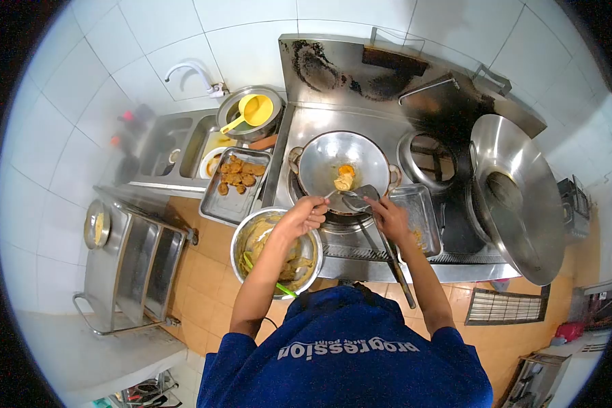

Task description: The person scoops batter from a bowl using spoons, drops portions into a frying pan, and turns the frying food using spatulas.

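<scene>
My left hand [304, 216] pinches the thin metal handle of what looks like a spoon [330, 194] over the near side of the wok [319, 151]. A pale yellow lump of batter [344, 182] shows at its tip. Just beyond the lump, an orange fried piece [347, 168] appears in the wok. My right hand [392, 219] is closed around a long-handled metal spatula [360, 198], close to its head. Its dark handle slants back toward my body. Below my left forearm, a steel bowl of batter [299, 268] holds a green-handled utensil [285, 290].
Left of the stove, a metal tray [217, 204] carries several browned fritters [236, 178]. A yellow dipper [257, 110] rests on a pot near the sink [160, 153]. Another tray [425, 207] lies right of the wok. A large steel wok [520, 197] leans at far right.
</scene>
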{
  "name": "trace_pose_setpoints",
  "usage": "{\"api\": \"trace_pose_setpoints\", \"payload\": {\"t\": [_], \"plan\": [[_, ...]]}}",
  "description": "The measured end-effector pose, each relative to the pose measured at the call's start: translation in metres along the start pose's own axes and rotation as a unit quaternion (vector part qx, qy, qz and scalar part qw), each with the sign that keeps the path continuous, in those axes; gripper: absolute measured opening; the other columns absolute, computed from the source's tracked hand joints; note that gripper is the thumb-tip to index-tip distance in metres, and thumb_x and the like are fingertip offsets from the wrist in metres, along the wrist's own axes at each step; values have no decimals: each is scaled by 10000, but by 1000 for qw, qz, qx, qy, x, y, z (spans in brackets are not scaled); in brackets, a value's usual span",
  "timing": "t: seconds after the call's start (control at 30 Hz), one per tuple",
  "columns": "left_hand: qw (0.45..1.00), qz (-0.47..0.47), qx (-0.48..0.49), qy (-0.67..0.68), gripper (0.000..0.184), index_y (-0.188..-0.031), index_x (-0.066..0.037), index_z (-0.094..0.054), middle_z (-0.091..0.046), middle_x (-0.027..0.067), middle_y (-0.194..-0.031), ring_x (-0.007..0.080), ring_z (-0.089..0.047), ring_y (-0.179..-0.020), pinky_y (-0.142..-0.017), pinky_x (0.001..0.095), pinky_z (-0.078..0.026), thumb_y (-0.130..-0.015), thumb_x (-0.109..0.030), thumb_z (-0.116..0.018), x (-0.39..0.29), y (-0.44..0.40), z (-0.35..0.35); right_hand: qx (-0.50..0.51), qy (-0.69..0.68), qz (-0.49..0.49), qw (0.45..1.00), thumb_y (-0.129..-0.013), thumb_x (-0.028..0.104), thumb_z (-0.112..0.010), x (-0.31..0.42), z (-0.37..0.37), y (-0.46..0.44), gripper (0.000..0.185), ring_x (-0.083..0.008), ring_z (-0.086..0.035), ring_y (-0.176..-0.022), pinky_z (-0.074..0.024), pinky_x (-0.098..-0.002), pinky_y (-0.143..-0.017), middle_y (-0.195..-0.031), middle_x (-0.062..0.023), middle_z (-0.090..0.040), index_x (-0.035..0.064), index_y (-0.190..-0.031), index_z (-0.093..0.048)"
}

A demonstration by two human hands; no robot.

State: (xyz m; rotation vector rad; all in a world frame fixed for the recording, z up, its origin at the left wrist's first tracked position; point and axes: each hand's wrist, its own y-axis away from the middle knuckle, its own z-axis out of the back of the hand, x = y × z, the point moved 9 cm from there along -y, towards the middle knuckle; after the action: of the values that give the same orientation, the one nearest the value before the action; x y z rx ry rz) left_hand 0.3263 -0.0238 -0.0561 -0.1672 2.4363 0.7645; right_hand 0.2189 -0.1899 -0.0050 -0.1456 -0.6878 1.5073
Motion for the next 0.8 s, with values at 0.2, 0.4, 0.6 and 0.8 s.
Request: {"api": "trace_pose_setpoints", "payload": {"t": [0.2, 0.4, 0.6, 0.8], "plan": [[997, -18, -27, -69, 138, -961, -58, -470, -299, -59, -568, 28, -242, -435, -351, 186, -157, -982, -161, -380, -6, 14, -5, 13, -5, 65, 998, -673, 48, -644, -2, -5, -23, 586, -253, -534, -628, -455, -377, -533, -726, -55, -468, 234, -1225, -587], [994, -29, -44, -98, 163, -939, -62, -476, -301, -64, -572, 35, -241, -443, -371, 201, -169, -986, -184, -378, -10, 19, 1, 17, -30, 89, 995, -713, 64, -635, 4, 8, -42, 501, -255, -525, -619, -442, -374, -552, -700, -66, -467, 184, -1199, -608], [976, -54, -85, -195, 170, -935, -64, -476, -303, -62, -577, 45, -243, -458, -399, 224, -174, -986, -195, -381, -14, 22, -1, -3, -53, 102, 993, -797, 58, -599, 24, 26, -62, 342, -257, -520, -564, -411, -367, -514, -637, -88, -489, 102, -1132, -647], [958, -95, -114, -244, 199, -942, -52, -491, -329, -55, -583, 56, -259, -466, -407, 240, -201, -988, -213, -383, -16, 21, 4, 16, -56, 8, 998, -817, 114, -592, 33, 45, -74, 288, -261, -620, -601, -467, -349, -540, -707, -110, -640, 129, -1092, -673]]}}
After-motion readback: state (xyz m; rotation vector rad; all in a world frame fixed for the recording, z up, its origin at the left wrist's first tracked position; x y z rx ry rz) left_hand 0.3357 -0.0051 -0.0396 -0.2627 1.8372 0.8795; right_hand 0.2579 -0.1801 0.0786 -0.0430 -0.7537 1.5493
